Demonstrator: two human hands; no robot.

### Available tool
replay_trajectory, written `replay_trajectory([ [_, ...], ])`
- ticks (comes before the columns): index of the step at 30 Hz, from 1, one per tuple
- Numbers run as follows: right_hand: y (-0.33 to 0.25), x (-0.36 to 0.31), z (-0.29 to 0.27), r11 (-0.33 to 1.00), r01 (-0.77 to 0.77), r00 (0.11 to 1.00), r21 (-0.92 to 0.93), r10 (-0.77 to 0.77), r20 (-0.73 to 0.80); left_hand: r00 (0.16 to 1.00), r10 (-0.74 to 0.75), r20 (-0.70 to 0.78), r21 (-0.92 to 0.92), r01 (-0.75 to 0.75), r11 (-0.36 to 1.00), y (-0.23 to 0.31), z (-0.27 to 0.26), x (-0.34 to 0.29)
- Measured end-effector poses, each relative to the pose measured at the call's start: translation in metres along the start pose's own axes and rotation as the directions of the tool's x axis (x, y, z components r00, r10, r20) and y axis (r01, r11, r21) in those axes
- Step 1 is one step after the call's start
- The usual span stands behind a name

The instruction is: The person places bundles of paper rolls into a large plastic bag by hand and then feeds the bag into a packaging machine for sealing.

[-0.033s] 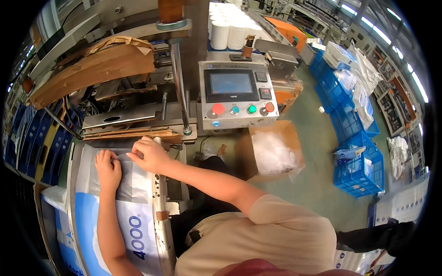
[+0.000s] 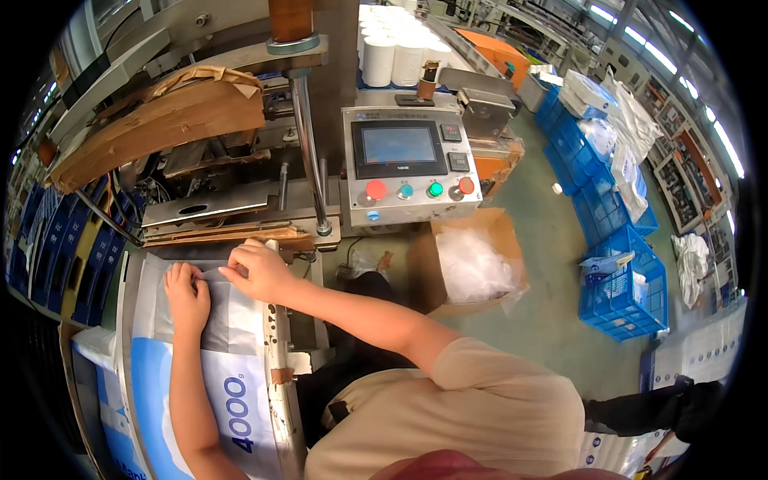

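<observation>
Left hand (image 2: 188,298): pinches the grey end of the blue-and-white plastic bag (image 2: 236,360)
Right hand (image 2: 260,272): pinches alongside (keeping it flat, I'd guess)

The person wears a plain beige shirt (image 2: 496,412) with a short, loose sleeve (image 2: 484,370), dark trousers (image 2: 318,394) and what may be a dark red cap (image 2: 448,467), cropped at the lower edge, the forearms (image 2: 352,310) and ungloved fingers (image 2: 238,277) bare.
</observation>
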State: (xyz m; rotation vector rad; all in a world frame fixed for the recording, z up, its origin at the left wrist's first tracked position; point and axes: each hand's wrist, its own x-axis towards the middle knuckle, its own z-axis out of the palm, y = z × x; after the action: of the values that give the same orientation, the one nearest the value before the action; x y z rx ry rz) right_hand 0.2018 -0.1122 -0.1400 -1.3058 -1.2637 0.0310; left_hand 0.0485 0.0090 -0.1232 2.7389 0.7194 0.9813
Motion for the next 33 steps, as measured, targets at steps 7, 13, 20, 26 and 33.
replay_trajectory([
  [7, -0.0021, -0.0005, -0.0043, 0.999, -0.007, 1.0, -0.048, 0.008, 0.007, 1.0, -0.014, 0.022, -0.041, 0.014, 0.999, -0.0022, 0.003, 0.0014],
  [13, 0.0, -0.0001, -0.0032, 0.997, 0.035, 0.999, -0.068, -0.038, -0.033, 1.0, -0.023, 0.016, -0.029, 0.023, 0.999, -0.0005, 0.0024, 0.0002],
  [20, -0.0031, -0.0004, -0.0037, 0.998, 0.009, 1.0, -0.057, -0.009, -0.005, 0.999, -0.025, 0.034, -0.058, 0.027, 0.998, -0.0031, 0.0008, 0.0001],
  [26, -0.0033, -0.0004, -0.0043, 0.997, 0.023, 1.0, -0.069, -0.024, -0.017, 0.999, -0.029, 0.045, -0.045, 0.031, 0.998, -0.0019, 0.0, 0.0004],
  [33, -0.0011, -0.0009, -0.0046, 0.995, 0.045, 0.999, -0.089, -0.047, -0.026, 0.998, -0.02, 0.054, -0.07, 0.023, 0.997, -0.0003, -0.0015, 0.001],
])
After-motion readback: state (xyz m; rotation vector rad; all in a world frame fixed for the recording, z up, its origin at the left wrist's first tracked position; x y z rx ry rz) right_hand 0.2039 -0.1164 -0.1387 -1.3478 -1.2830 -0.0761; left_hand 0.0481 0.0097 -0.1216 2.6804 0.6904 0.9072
